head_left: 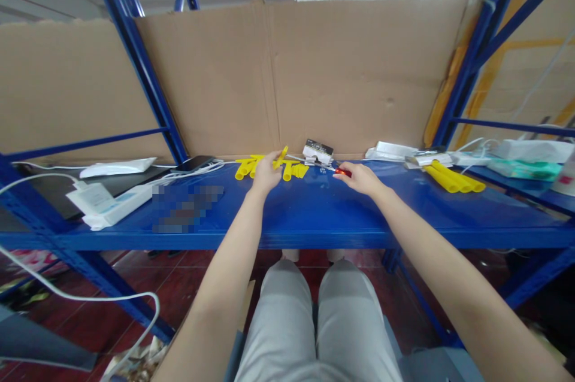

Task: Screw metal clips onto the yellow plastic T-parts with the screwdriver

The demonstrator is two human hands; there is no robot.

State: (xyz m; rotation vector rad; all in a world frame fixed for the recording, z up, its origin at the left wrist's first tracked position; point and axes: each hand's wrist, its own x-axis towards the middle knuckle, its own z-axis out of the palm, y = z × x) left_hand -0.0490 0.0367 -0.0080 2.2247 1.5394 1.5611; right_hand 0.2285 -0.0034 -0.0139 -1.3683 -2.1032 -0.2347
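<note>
My left hand (266, 173) is closed around a yellow tube (283, 157), which points up and away from me. My right hand (359, 178) grips the red handle of a screwdriver (343, 172); its thin metal shaft points left toward the yellow tube. Whether the tip touches the tube I cannot tell. Below and beside my left hand lie several more yellow tubes (241, 171) and short yellow pieces (299, 170). Just behind the shaft, a small black-and-white box (318, 149) sits against the cardboard.
The blue shelf top (323, 208) has a cardboard wall (350, 76) behind it. At right are longer yellow tubes (451, 178) and white packets (390, 151). A white power strip (121, 205), cables and a dark phone (194, 163) lie at left. Blue posts (148, 70) flank the workspace.
</note>
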